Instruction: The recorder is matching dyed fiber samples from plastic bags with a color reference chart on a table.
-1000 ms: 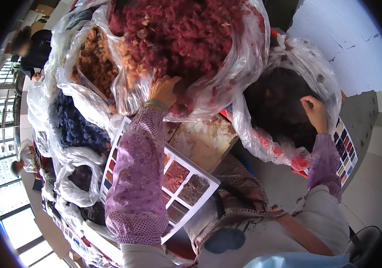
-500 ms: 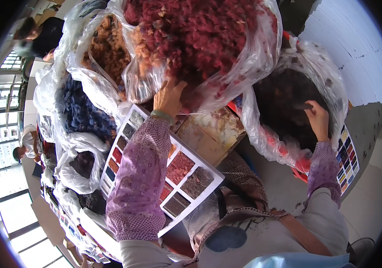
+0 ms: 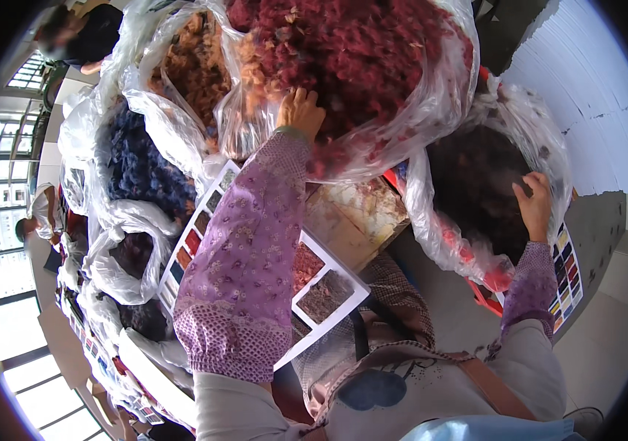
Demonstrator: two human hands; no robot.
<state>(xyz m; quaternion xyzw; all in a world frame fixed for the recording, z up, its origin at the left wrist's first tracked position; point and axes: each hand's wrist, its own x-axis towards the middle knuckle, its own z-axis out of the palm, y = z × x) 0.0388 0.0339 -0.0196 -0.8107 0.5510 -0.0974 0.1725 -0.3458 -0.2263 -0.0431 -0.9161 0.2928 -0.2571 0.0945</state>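
My left hand (image 3: 301,112), in a purple flowered sleeve cover, is at the near left edge of a large clear plastic bag of fluffy red fibre (image 3: 343,62). Its fingers are curled in, and what they may hold is hidden. On the right, my right hand (image 3: 536,209) hovers at the edge of a bag of dark brown fibre (image 3: 475,187). Thumb and fingers curve apart there, with nothing visible between them. Beneath my left forearm lies a white sample card (image 3: 343,301) with coloured fibre swatches.
Bags of orange fibre (image 3: 195,66) and blue fibre (image 3: 145,165) stand at the left, beside smaller dark bundles (image 3: 134,253). A stained tan board (image 3: 358,217) lies in the middle. Another swatch card (image 3: 567,275) is at the right. A person in black (image 3: 94,37) is at the far left.
My left hand has moved up and slightly right, further along the red fibre bag. My right hand has shifted a little right and down. The view has also shifted slightly.
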